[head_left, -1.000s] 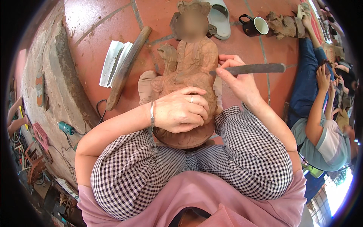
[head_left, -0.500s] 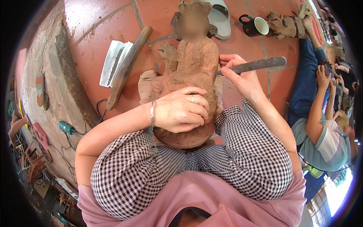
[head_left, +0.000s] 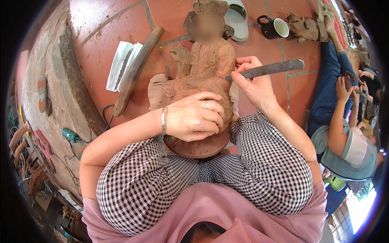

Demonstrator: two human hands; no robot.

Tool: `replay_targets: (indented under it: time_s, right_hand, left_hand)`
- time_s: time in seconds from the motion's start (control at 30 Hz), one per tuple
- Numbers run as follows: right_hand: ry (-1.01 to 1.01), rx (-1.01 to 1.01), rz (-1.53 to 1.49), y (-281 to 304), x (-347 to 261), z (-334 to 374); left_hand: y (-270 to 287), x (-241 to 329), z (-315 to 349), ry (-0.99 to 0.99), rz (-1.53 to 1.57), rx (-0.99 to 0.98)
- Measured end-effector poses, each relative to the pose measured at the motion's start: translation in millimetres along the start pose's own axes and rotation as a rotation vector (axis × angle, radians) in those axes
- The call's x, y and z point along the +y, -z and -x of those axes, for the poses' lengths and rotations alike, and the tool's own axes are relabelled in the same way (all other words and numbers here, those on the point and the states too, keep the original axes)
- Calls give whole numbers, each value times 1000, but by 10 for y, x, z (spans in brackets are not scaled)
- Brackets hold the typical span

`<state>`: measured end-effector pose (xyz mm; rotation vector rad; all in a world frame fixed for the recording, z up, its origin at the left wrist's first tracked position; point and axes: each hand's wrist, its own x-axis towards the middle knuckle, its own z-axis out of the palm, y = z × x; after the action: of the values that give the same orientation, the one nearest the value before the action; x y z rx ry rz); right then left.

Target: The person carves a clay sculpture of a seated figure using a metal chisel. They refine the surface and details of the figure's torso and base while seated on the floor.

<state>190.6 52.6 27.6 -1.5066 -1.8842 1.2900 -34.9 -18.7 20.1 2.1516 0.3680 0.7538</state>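
Note:
A carved wooden statue (head_left: 198, 77) of a seated figure stands between my knees, its round base toward me. My left hand (head_left: 196, 117) lies over its lower part, fingers bent and gripping it; what is under the palm is hidden. Between thumb and fingers of my right hand (head_left: 255, 81) is a flat, dark metal carving chisel (head_left: 277, 68). Its broad rounded end points to the right. The narrow end meets the right side of the statue, near the figure's arm.
On the tiled floor to the left lie a wooden stick (head_left: 135, 75) and a white paper with a dark blade (head_left: 121, 67). Farther off are a grey slipper (head_left: 236, 22), a black mug (head_left: 273, 27) and a rough wood piece (head_left: 306, 28). A co-worker (head_left: 338, 141) sits at right.
The chisel and my right hand have shifted slightly to the left along the statue's side. My left hand stays in place.

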Motion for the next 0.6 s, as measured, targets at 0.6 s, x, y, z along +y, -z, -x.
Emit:
replay_targets:
  time_s: [0.6]
  right_hand:
    - [47, -52, -68, 82, 106, -57]
  left_hand:
    - [2, 9, -4, 6, 2, 0]
